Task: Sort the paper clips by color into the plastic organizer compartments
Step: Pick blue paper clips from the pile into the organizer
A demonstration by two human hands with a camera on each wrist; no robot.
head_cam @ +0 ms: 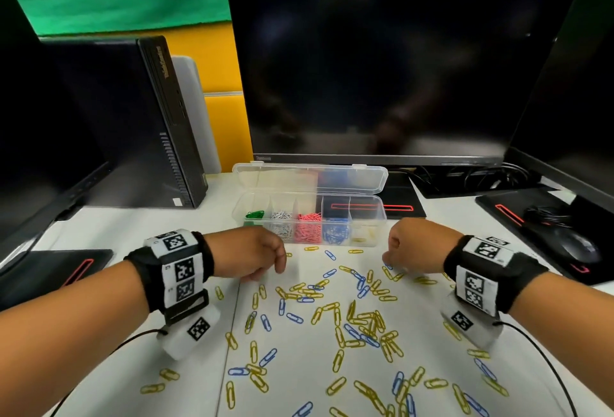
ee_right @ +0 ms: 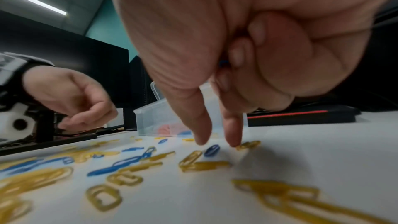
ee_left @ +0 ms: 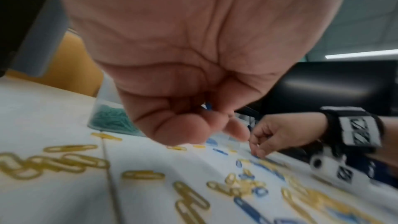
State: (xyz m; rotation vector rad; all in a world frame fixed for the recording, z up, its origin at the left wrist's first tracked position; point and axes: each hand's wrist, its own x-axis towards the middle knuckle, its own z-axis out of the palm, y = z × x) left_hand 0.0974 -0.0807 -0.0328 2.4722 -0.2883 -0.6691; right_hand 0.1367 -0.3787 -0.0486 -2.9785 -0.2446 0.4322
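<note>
1. A dark PC tower (head_cam: 133, 124) stands at the far left of the white desk (head_cam: 139, 227), beside a monitor edge.
2. The left hand (head_cam: 247, 252) hovers low over the desk, just in front of the organizer's left end. The left wrist view shows its fingers curled tight against the palm with a sliver of blue (ee_left: 208, 106) showing between them and the thumb; it looks like blue clips gripped there, though the blur leaves that uncertain.
3. The organizer (head_cam: 310, 219) sits open in the middle, lid tipped back against the monitor (head_cam: 392, 71). Its compartments hold, left to right, green clips (head_cam: 255, 215), white clips (head_cam: 282, 224), pink clips (head_cam: 309, 225), blue clips (head_cam: 335, 230) and a few yellow clips (head_cam: 363, 239).
4. Loose clips (head_cam: 332, 317), yellow and blue only, lie scattered over the desk between and in front of both hands.
5. The right hand (head_cam: 410, 250) is low at the right edge of the scatter. In the right wrist view its thumb and forefinger (ee_right: 201, 125) point down with a small gap between them, tips at the desk on either side of one loose blue clip (ee_right: 212, 150); the other fingers are curled into the palm, where a speck of blue shows.
6. A black mouse (head_cam: 579, 245) lies on a pad at the far right.
</note>
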